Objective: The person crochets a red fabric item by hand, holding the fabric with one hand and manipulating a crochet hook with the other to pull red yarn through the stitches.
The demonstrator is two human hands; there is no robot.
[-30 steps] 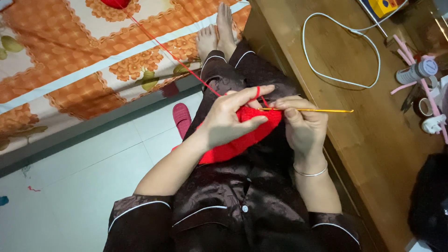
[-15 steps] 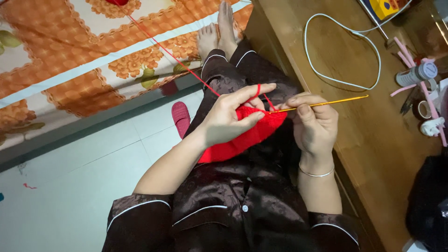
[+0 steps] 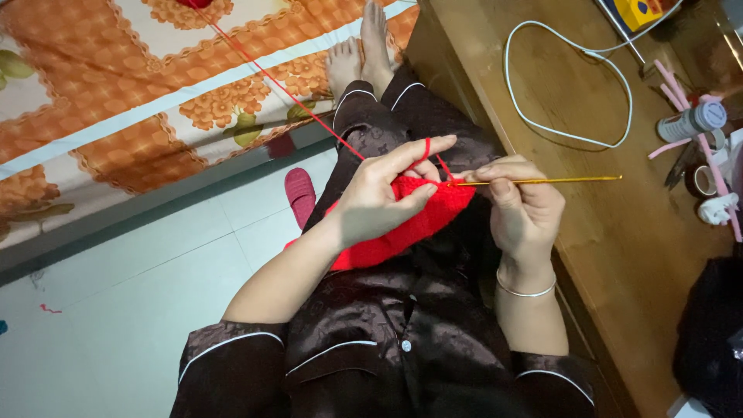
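My left hand (image 3: pixel 379 197) holds a red crocheted piece (image 3: pixel 406 224) over my lap, the index finger stretched out with red yarn (image 3: pixel 279 81) looped over it. The strand runs up and left to a red yarn ball (image 3: pixel 195 3) at the top edge. My right hand (image 3: pixel 522 205) grips a thin yellow crochet hook (image 3: pixel 542 181); its tip is at the top edge of the red piece and its shaft points right over the wooden table. Both hands are close together, almost touching at the work.
A wooden table (image 3: pixel 588 232) lies to the right with a looped white cable (image 3: pixel 569 85), a small bottle (image 3: pixel 693 121), tape rolls and pink sticks. An orange-patterned bedspread (image 3: pixel 116 101) is on the left, a red slipper (image 3: pixel 299 193) on the pale tiled floor. My bare feet (image 3: pixel 360 54) rest ahead.
The right hand and hook shifted slightly, the hook levelling out from a tilted angle. The left hand keeps holding the red piece with its index finger out.
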